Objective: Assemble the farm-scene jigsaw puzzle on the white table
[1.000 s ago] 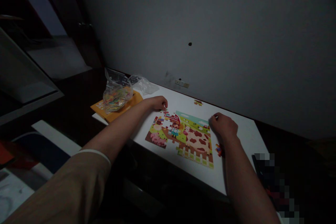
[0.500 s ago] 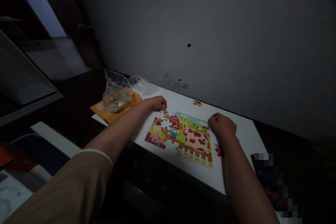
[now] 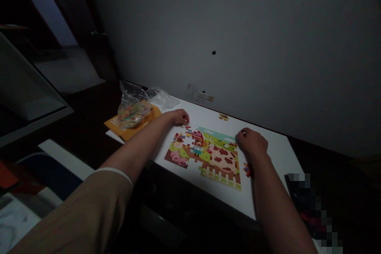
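Note:
A colourful farm jigsaw puzzle (image 3: 208, 154) with a spotted cow lies on the white table (image 3: 268, 190). My left hand (image 3: 179, 117) rests at the puzzle's far left corner, fingers curled against the table. At the puzzle's far right edge my right hand (image 3: 251, 143) sits with its fingers curled in; what they pinch, if anything, is hidden. A loose piece (image 3: 224, 117) lies beyond the puzzle near the wall. Small red pieces (image 3: 247, 170) lie by my right wrist.
A clear plastic bag of puzzle pieces (image 3: 133, 108) sits on an orange box (image 3: 131, 127) at the table's left end, with another crumpled bag (image 3: 162, 97) behind. The grey wall rises right behind the table. The room is dim; a blurred dark object lies at the right.
Both hands stay in place at the puzzle's far corners. The view has shifted very slightly; nothing on the table has moved.

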Action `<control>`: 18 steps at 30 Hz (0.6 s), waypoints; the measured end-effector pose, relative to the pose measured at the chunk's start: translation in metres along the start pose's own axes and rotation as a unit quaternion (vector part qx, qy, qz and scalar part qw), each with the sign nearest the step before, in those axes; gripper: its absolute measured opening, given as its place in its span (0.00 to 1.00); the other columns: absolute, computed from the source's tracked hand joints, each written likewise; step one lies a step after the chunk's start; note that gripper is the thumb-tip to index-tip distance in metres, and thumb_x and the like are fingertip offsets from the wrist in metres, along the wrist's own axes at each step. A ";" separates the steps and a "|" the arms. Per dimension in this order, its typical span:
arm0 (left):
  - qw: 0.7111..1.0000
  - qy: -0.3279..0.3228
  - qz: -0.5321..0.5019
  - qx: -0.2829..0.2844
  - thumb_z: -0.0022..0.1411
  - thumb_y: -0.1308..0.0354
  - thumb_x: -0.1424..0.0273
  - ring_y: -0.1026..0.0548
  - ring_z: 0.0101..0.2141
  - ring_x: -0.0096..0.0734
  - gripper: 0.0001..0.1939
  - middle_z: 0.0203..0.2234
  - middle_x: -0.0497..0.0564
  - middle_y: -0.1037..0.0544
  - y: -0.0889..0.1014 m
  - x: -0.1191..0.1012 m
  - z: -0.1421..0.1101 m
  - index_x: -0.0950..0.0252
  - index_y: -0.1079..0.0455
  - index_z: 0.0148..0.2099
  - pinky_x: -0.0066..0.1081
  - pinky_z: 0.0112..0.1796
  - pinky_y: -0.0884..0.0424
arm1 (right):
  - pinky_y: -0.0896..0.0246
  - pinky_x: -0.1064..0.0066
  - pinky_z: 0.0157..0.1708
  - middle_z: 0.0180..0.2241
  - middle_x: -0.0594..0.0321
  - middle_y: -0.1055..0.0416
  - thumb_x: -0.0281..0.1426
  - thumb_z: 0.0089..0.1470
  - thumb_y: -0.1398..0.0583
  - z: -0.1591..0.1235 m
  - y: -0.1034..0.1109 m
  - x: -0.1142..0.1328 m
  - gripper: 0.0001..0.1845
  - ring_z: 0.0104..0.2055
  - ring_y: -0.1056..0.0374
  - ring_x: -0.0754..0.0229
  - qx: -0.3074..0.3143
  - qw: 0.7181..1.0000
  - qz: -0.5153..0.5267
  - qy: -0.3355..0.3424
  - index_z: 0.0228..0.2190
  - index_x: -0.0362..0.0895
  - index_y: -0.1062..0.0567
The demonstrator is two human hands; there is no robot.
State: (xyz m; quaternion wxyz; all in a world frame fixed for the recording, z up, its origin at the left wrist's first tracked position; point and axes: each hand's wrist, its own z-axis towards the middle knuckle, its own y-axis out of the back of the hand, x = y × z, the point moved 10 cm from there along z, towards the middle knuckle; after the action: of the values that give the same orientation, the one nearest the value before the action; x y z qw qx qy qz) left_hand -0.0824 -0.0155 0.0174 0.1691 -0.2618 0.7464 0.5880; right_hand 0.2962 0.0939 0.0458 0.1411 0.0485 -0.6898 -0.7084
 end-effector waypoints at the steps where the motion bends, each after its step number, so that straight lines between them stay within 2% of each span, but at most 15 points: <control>1: 1.000 0.000 -0.001 -0.001 0.52 0.25 0.65 0.26 0.29 0.29 0.13 0.26 0.46 0.19 0.000 0.001 0.000 0.63 0.14 0.41 0.28 0.35 0.32 | 0.29 0.55 0.48 0.49 0.43 0.15 0.43 0.71 0.46 0.000 0.000 0.000 0.26 0.52 0.18 0.38 0.002 1.000 0.001 -0.001 0.56 0.48 0.14; 13: 1.000 -0.011 -0.019 -0.003 0.52 0.24 0.67 0.25 0.29 0.29 0.13 0.26 0.47 0.18 -0.002 0.008 0.008 0.64 0.14 0.41 0.28 0.35 0.31 | 0.29 0.56 0.48 0.49 0.44 0.15 0.43 0.70 0.46 0.001 0.000 0.000 0.26 0.52 0.19 0.39 -0.006 1.000 0.007 0.004 0.55 0.48 0.14; 16: 0.999 -0.016 -0.017 -0.024 0.53 0.24 0.66 0.24 0.29 0.28 0.14 0.27 0.47 0.18 0.004 0.010 0.008 0.64 0.14 0.42 0.27 0.35 0.31 | 0.29 0.56 0.48 0.49 0.44 0.15 0.42 0.70 0.46 0.000 0.002 -0.001 0.25 0.52 0.18 0.39 -0.011 1.000 0.014 -0.002 0.54 0.48 0.14; 18: 0.998 -0.018 -0.012 -0.060 0.56 0.24 0.64 0.23 0.31 0.29 0.14 0.29 0.48 0.16 0.012 0.014 0.004 0.65 0.14 0.43 0.28 0.37 0.29 | 0.28 0.55 0.48 0.49 0.44 0.15 0.42 0.70 0.46 -0.001 0.003 -0.002 0.25 0.52 0.18 0.39 -0.013 1.000 0.018 -0.003 0.54 0.49 0.14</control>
State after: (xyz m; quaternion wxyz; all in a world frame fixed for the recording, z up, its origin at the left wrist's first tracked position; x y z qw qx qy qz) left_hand -0.1012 -0.0126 0.0178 0.1736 -0.2700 0.7036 0.6339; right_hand 0.2985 0.0937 0.0488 0.1522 0.0322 -0.6815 -0.7151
